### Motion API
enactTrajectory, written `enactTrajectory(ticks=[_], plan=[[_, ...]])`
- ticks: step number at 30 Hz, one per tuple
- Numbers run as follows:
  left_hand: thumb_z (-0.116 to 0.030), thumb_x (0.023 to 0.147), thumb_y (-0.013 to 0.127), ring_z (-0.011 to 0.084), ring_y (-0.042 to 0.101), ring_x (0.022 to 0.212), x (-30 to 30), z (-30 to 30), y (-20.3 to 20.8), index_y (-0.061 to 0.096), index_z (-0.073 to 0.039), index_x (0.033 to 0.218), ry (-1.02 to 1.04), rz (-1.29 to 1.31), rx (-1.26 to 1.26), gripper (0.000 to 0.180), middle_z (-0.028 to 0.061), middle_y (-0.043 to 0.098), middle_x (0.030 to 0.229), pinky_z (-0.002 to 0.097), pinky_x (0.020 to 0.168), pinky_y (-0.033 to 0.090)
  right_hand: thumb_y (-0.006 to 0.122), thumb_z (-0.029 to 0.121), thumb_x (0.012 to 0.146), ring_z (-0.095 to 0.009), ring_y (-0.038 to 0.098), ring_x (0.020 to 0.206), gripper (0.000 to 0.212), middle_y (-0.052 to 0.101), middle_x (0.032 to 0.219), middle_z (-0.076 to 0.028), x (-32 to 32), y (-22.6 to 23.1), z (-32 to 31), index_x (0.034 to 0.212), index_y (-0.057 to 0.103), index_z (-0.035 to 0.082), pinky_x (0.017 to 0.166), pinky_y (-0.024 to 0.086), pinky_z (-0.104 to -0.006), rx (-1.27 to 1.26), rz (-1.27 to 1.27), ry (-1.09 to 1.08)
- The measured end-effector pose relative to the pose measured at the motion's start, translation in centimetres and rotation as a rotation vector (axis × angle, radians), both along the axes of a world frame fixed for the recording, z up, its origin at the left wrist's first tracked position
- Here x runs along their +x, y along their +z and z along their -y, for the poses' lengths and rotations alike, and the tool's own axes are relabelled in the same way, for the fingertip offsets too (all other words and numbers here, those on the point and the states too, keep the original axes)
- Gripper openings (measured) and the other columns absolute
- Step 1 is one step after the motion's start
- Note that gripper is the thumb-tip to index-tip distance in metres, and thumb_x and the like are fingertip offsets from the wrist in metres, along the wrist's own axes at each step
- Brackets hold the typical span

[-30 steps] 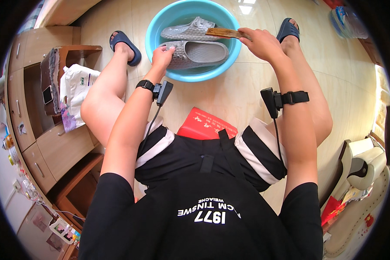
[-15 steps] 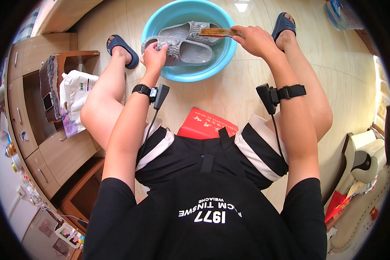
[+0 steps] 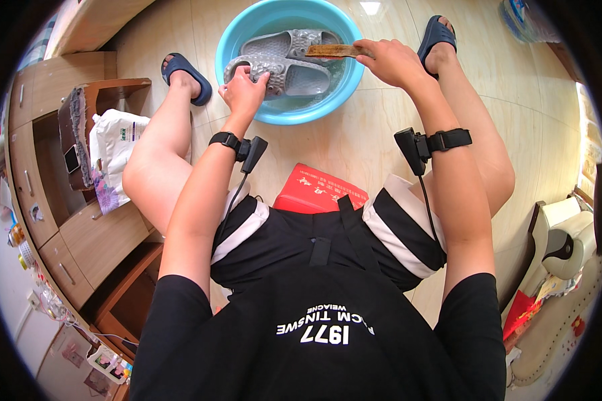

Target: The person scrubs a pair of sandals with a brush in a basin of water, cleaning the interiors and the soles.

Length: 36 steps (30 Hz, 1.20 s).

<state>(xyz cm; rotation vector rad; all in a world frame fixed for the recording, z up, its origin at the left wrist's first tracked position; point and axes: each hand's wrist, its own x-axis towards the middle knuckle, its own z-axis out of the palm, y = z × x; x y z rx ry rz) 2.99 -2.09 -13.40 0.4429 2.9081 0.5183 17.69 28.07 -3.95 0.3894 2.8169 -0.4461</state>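
Two grey slippers with bumpy straps lie in water inside a light blue basin (image 3: 289,118) on the floor. My left hand (image 3: 243,95) is closed on the strap end of the near slipper (image 3: 306,79), thumb and fingers pinching its bumpy surface. Beyond it rests the far slipper (image 3: 269,45), partly behind the brush. In my right hand (image 3: 393,62) is a flat wooden brush (image 3: 329,51), gripped by its handle end over the basin's right rim. Its head reaches left above the slippers; its bristles cannot be made out clearly.
A red box (image 3: 318,189) sits on the floor between my legs. To the left stand a wooden cabinet (image 3: 100,230) and a white bag (image 3: 117,140). My feet, in dark blue slides (image 3: 187,80), flank the basin. A cream padded piece of furniture (image 3: 568,244) is at right.
My left hand has shifted slightly right along the near slipper, its fingers now spread more over the strap. The brush and my right hand have barely moved.
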Motion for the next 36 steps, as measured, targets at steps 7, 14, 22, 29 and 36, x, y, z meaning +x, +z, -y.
enactTrajectory(ticks=[7,14,22,29,36], plan=[[-0.058,0.081,0.075,0.0334,0.069,0.109,0.5,-0.3,-2.2,0.066,-0.008,0.122,0.073,0.122,-0.137,0.065,0.0139,0.075,0.111,0.0502,0.104,0.037,0.056,0.038,0.102,-0.033,0.069,0.106,0.038,0.075,0.112,-0.01,0.2,-0.4,0.1,0.137,0.064,0.024,0.09,0.056,-0.0481,0.022,-0.022,0.009],[-0.058,0.083,0.073,0.0353,0.069,0.111,-0.4,-1.1,-4.4,0.067,-0.008,0.119,0.105,0.159,-0.189,0.062,0.0159,0.075,0.113,0.0535,0.103,0.037,0.059,0.037,0.101,-0.032,0.07,0.104,0.036,0.075,0.11,-0.01,0.3,-0.9,0.1,0.135,0.065,0.025,0.088,0.056,-0.0478,0.027,-0.054,0.013],[-0.058,0.084,0.071,0.035,0.065,0.121,-2.6,-2.1,-5.7,0.067,-0.008,0.125,0.138,0.274,-0.241,0.064,0.0176,0.071,0.125,0.0539,0.109,0.032,0.06,0.036,0.1,-0.032,0.07,0.101,0.036,0.076,0.107,-0.011,0.4,-1.4,-0.2,0.134,0.066,0.024,0.086,0.057,-0.0478,0.039,-0.051,0.016],[-0.061,0.086,0.067,0.0385,0.063,0.125,-4.1,-2.0,-7.9,0.066,-0.005,0.129,0.135,0.354,-0.234,0.071,0.0209,0.069,0.129,0.0598,0.112,0.029,0.06,0.036,0.101,-0.033,0.071,0.101,0.036,0.076,0.106,-0.012,0.3,-1.3,-0.1,0.134,0.066,0.024,0.086,0.057,-0.0478,0.039,-0.062,0.017],[-0.06,0.089,0.065,0.0403,0.061,0.128,-5.2,-1.9,-10.1,0.059,-0.003,0.136,0.117,0.378,-0.241,0.074,0.0223,0.067,0.133,0.0611,0.112,0.027,0.061,0.036,0.1,-0.033,0.07,0.101,0.036,0.075,0.105,-0.013,0.2,-1.6,0.0,0.133,0.066,0.023,0.086,0.057,-0.0474,0.028,-0.05,0.021]])
